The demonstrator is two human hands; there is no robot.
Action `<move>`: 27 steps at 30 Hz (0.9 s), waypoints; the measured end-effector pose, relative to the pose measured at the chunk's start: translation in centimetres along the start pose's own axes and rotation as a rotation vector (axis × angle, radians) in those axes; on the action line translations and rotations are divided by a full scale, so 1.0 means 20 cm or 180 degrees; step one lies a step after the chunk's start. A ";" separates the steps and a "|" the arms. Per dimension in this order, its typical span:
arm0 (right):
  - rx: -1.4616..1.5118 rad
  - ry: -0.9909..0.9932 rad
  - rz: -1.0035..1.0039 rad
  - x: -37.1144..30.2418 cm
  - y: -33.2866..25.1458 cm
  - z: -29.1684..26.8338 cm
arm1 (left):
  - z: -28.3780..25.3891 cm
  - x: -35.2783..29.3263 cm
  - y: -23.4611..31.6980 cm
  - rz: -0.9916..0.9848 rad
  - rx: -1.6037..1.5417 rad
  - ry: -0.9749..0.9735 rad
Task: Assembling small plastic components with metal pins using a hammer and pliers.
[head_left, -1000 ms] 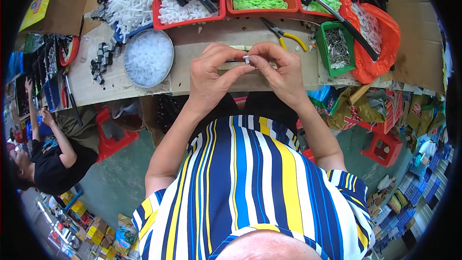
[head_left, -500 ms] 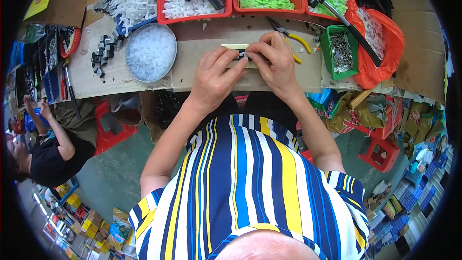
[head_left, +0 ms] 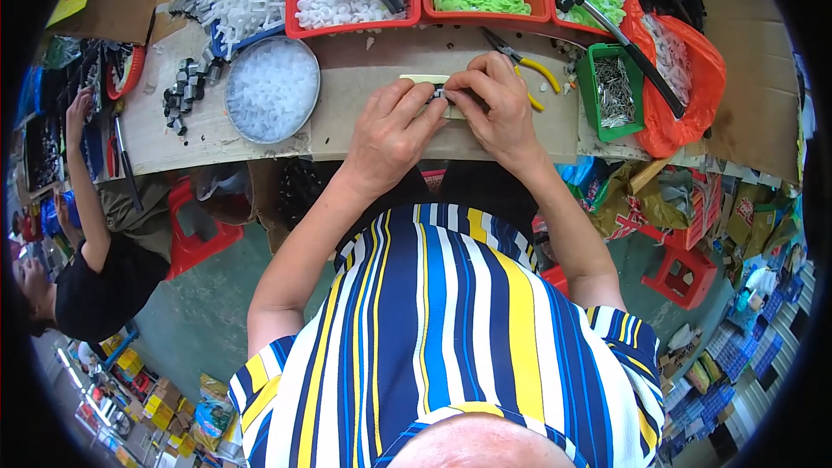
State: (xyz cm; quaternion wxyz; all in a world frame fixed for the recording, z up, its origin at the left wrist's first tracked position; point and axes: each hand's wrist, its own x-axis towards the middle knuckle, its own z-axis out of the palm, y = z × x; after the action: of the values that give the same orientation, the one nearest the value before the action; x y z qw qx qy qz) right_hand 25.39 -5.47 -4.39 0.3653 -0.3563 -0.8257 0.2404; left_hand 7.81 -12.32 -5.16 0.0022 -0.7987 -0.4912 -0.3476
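At the bench in front of me, both hands meet over a small black part (head_left: 438, 94) with a bit of grey on it, mostly covered by my fingers. My left hand (head_left: 386, 134) is closed, its thumb and fingers gripping the part from the left. From the right, my right hand (head_left: 496, 113) pinches at the same part; whatever tiny piece sits between its fingertips is hidden. Just beyond the fingertips lies a cream-coloured block (head_left: 425, 78), partly under the part. Pliers with yellow handles (head_left: 542, 71) rest beside my right hand.
A round tray of translucent pieces (head_left: 273, 91) and dark metal blocks (head_left: 185, 91) lie left. Red bins (head_left: 355, 29) line the back. A green box of metal pins (head_left: 614, 91), a ratchet (head_left: 637, 61) and a red bag (head_left: 706, 78) stand right. Another person (head_left: 95, 277) works at far left.
My hands stay at the same spot, with only slight finger movement around the part. At far left, the other person's arm has reached out farther over the bench.
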 end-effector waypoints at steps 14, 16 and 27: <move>-0.1885 0.0086 0.1196 -0.23 0.30 -0.67 | -0.09 0.25 -0.01 -0.0124 -0.0347 -0.0551; -0.1819 0.0137 0.1194 -0.23 0.32 -0.66 | -0.06 0.35 -0.01 -0.0034 -0.0427 -0.0286; -0.1436 0.0190 0.1451 -0.19 0.33 -0.67 | 0.32 0.84 -0.19 0.0193 -0.0059 -0.0735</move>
State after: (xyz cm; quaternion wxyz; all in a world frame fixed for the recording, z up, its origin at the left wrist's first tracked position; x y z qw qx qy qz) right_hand 40.33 -2.41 -2.02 0.2380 -0.6109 -0.7461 0.1164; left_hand 13.05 5.06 -1.86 -0.0512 -0.8479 -0.4605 -0.2577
